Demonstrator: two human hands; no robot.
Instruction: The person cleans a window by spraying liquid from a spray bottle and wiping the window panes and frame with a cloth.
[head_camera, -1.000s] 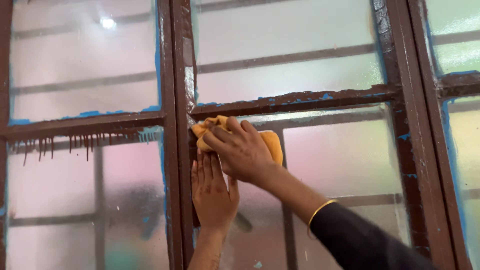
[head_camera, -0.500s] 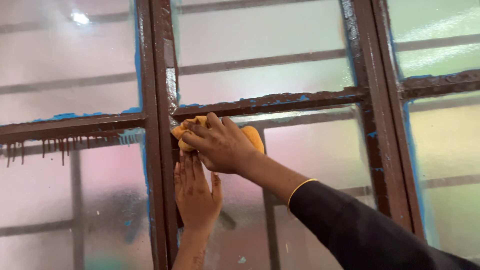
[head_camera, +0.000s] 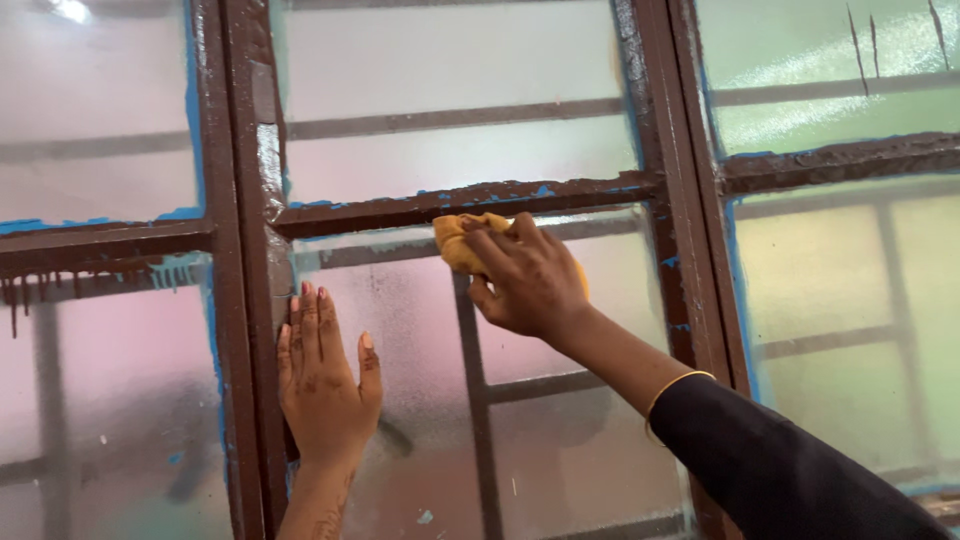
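My right hand (head_camera: 528, 280) presses a folded yellow cloth (head_camera: 456, 243) against the frosted glass pane (head_camera: 610, 300), just under the brown horizontal window bar (head_camera: 400, 208). The cloth is mostly covered by my fingers. My left hand (head_camera: 322, 380) lies flat with fingers spread on the same pane, beside the brown vertical frame post (head_camera: 245, 300), below and to the left of the cloth. It holds nothing.
The window has several frosted panes in a brown painted frame with blue paint smears along the edges. Brown paint drips (head_camera: 60, 285) hang under the left crossbar. Another vertical post (head_camera: 680, 200) stands right of the cloth.
My right hand has slid the cloth to the right along the top of the pane, away from the left post. The view has shifted right. My left hand stays flat on the glass.
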